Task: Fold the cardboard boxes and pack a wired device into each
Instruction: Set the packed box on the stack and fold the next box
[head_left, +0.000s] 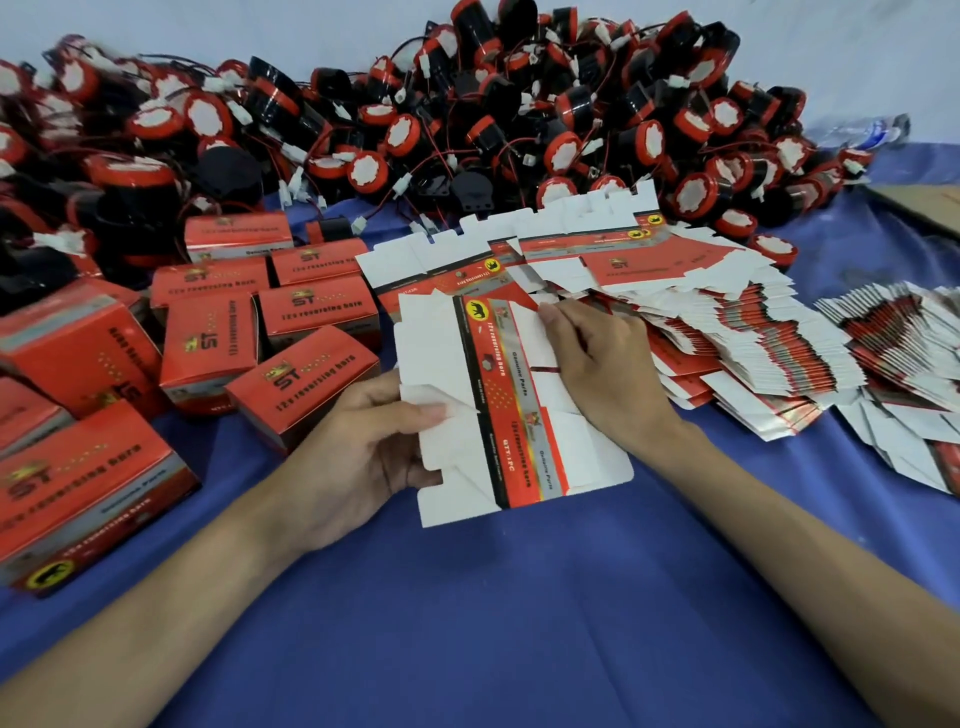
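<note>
A blue cloth (519, 623) covers the work surface from the near edge to the far side and is lightly creased at the right. Beyond it, a pale backdrop (208, 26) fills the far strip. At the far right, a crumpled clear plastic wrapper (862, 132) with blue print lies at the cloth's far edge. Just nearer, a flat brown board (924, 205) runs off the right edge.
</note>
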